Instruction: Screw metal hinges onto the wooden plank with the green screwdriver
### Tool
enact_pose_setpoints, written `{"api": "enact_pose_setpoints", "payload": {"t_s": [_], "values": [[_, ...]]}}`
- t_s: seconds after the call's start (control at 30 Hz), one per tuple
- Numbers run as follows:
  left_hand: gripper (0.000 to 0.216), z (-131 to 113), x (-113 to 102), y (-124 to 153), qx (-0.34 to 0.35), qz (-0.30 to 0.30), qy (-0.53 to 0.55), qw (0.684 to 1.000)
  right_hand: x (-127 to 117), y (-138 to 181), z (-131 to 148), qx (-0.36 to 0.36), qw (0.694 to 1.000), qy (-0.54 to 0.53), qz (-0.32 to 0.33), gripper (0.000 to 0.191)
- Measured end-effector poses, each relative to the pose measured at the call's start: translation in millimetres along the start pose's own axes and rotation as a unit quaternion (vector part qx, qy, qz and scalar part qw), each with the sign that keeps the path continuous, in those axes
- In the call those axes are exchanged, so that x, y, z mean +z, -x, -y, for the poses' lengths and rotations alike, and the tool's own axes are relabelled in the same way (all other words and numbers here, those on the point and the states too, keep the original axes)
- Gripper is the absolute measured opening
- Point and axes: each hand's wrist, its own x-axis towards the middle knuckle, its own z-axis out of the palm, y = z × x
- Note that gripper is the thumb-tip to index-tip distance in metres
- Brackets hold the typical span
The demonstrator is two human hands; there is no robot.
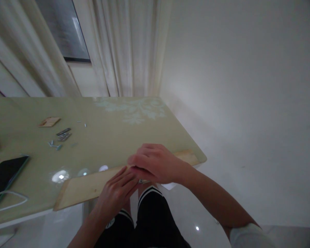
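Note:
A long pale wooden board (pixel 85 187) lies along the near edge of the green table (pixel 113 134), its right end reaching the table's corner. My right hand (pixel 155 163) rests on top of the board near its middle, fingers curled together and pressed down. My left hand (pixel 119 191) is just below and left of it, fingers stretched out against the board's near edge. A small metal part seems to sit under my right fingers, but I cannot make it out.
A small wooden piece (pixel 49 121), metal brackets (pixel 64 134) and screws (pixel 54 144) lie at the table's back left. A dark tablet (pixel 5 174) and a white cable (pixel 9 199) sit at the left edge. Curtains hang behind. White floor lies right.

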Motion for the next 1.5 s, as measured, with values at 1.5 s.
{"api": "enact_pose_setpoints", "payload": {"t_s": [1.5], "values": [[0.023, 0, -1, -5, 0.007, 0.002, 0.0, 1.0, -36, 1, 15, 0.04, 0.993, -0.001, 0.107, 0.017]]}}
